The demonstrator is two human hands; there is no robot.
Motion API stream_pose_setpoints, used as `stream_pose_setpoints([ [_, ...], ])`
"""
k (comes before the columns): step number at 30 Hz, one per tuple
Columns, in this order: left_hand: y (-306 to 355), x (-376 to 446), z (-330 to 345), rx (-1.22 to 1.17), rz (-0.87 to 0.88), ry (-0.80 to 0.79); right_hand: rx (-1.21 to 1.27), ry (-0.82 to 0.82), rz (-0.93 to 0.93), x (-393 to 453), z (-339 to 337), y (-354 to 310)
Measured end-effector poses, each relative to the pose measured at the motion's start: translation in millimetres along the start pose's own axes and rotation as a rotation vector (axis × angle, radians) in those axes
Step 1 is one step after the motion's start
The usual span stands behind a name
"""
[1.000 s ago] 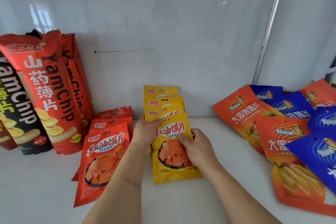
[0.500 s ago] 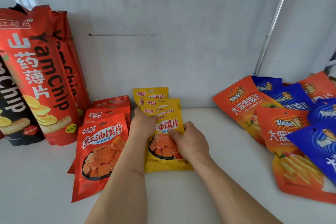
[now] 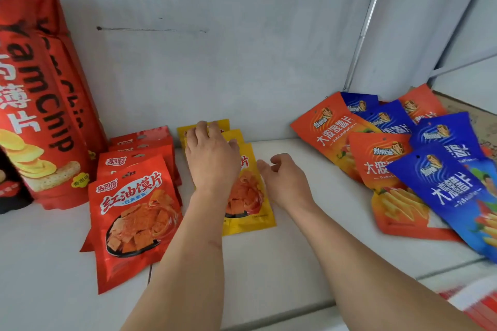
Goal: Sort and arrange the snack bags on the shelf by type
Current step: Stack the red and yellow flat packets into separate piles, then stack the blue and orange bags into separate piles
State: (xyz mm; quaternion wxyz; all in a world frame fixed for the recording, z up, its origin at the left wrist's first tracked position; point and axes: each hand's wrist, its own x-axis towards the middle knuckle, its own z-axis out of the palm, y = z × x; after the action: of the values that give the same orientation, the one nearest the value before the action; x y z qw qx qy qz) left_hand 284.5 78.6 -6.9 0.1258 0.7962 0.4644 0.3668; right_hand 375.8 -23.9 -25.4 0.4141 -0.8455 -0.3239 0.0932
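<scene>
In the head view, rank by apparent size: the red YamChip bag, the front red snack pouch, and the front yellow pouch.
Largest to smallest as they look in the head view:
1. red YamChip bag, cropped at the left edge
2. front red pouch
3. front yellow pouch, partly hidden by the left hand

The pouches may match; the red one lies nearer.

Slim metal strip (image 3: 368, 24), tilted, running from the top edge down towards the shelf. Left of the strip, a pale grey glossy back wall (image 3: 242, 75). Far left of the strip, on that wall, a thin dark horizontal scratch line (image 3: 150, 29) with a dot at its left end. Right of the strip, a plain white side panel (image 3: 430, 8). Lower right of the strip, a patch of brown mottled surface (image 3: 473, 121). Well below the strip, at the bottom right corner, something blurred in red and white (image 3: 476, 301), unidentifiable.
</scene>
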Motion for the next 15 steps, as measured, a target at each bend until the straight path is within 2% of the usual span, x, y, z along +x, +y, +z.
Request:
stream_pose_setpoints([
  [5,41.0,-21.0,9.1,-0.050,0.239,0.009,-0.126,0.067,-0.054,1.0,-55.2,29.7],
  [9,91.5,-47.6,28.6,-0.072,0.396,-0.082,-0.166,0.158,-0.156,-6.5,-126.4,57.4],
  [12,135.5,-70.6,45.6,-0.135,0.349,-0.214,-0.178,0.263,-0.188,-15.3,-188.4,91.5],
  [15,182.8,-98.6,63.1,-0.235,0.262,-0.333,-0.173,0.328,-0.111,-12.7,-245.1,139.0],
])
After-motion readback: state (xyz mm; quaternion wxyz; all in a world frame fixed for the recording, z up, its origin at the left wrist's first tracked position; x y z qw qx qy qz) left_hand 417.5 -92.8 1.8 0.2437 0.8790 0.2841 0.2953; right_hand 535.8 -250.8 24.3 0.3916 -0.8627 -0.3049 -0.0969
